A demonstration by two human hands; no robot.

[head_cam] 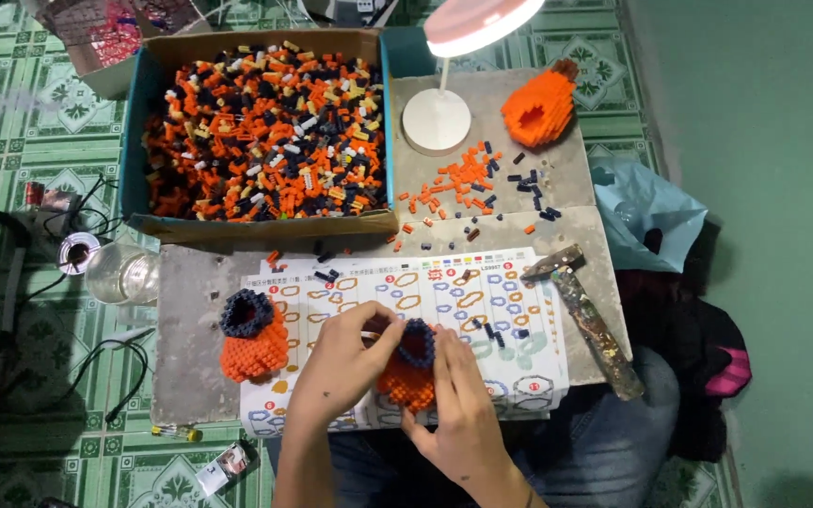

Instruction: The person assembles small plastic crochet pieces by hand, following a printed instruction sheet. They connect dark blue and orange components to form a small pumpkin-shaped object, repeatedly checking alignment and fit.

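Hands hold one small orange block model [408, 374] with a dark rim, over the paper chart [482, 310] on the table [190, 310]. Left hand [341, 367] and right hand [458, 409] have fingers clamped on it, building it up. Another small block likely presses on next.

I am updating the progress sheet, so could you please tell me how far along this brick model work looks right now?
Two orange brick pieces look built: one with a dark rim on the instruction sheet, another by the lamp base. In hand: the left hand and right hand both grip a third orange, dark-rimmed piece. Left: a box full of loose bricks, plus a scattered pile.
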